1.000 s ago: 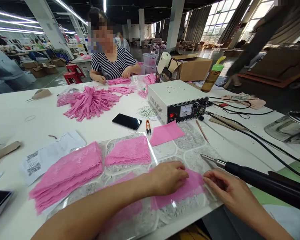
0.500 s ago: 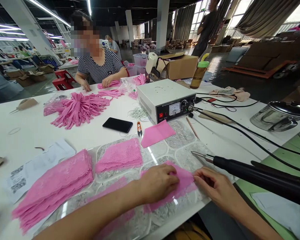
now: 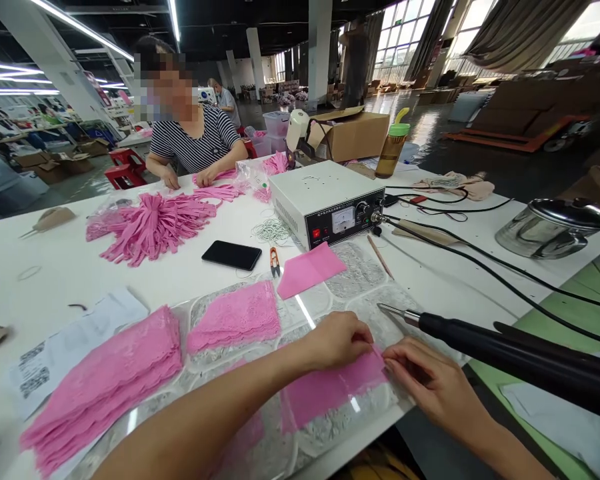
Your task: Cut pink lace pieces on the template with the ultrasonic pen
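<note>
A sheer pink fabric piece (image 3: 325,397) lies flat in front of me on a clear, grey-patterned mat (image 3: 357,303), near the table's close edge. My left hand (image 3: 337,340) pinches its upper right edge; my right hand (image 3: 425,373) has thumb and forefinger closed on its right corner, just beside the left fingertips. Above my right hand, a black-handled tool (image 3: 480,343) points its metal tip leftward. To the left sit two stacks of pink lace, a small stack (image 3: 235,317) and a taller stack (image 3: 105,387). Beyond are a single pink cut piece (image 3: 313,269), orange-handled snips (image 3: 275,262), a black phone (image 3: 231,255) and a white control box (image 3: 330,200). Across the table, a person in a striped top (image 3: 195,143) handles pink strips (image 3: 157,227).
</note>
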Available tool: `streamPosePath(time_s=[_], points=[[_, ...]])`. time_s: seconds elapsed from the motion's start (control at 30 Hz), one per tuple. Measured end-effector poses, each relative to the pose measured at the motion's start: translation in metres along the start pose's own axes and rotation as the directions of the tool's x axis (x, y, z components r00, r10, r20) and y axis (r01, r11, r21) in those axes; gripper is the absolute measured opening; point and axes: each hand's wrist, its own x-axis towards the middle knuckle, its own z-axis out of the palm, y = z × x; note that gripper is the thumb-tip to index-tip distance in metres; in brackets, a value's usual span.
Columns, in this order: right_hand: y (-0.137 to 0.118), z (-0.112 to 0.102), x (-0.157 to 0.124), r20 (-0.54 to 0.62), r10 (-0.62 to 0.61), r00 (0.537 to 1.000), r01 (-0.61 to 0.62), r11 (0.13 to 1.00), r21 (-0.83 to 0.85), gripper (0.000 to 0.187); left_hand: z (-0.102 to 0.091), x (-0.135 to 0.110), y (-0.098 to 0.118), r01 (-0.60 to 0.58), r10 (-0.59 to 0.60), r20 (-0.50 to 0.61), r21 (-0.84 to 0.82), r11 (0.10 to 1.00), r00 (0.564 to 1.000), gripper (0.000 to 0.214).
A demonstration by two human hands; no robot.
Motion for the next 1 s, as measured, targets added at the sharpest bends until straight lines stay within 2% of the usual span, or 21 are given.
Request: streamPosePath(time_s=[0.17,0.37,0.57,0.77,0.9,1.0], points=[[-0.002,-0.010,0.003,0.062,0.166,0.984,-0.169,0.984,0.057,0.029,0.001,-0.009,-0.003,-0.045,0.044,-0.034,-0.052,0.998,0.998,0.015],[-0.010,-0.007,0.011,0.182,0.219,0.959,-0.240,0.965,0.104,0.030,0.005,-0.012,-0.003,-0.102,0.100,-0.065,-0.035,0.994,0.993,0.016],[-0.007,-0.002,0.011,0.186,0.266,0.946,-0.287,0.953,0.096,0.031,0.011,-0.017,-0.001,-0.126,0.130,-0.119,0.042,0.991,0.984,0.021],[-0.007,-0.002,0.011,0.178,0.293,0.939,-0.309,0.949,0.066,0.033,0.015,-0.021,-0.004,-0.210,0.222,-0.065,0.161,0.964,0.973,0.014],[-0.007,-0.003,0.011,0.140,0.293,0.946,-0.298,0.955,0.011,0.032,0.012,-0.022,-0.006,-0.246,0.261,-0.048,0.206,0.947,0.964,0.016],[-0.007,-0.003,0.009,0.103,0.291,0.951,-0.286,0.957,-0.053,0.030,0.004,-0.031,-0.008,-0.261,0.278,-0.058,0.204,0.944,0.959,0.016]])
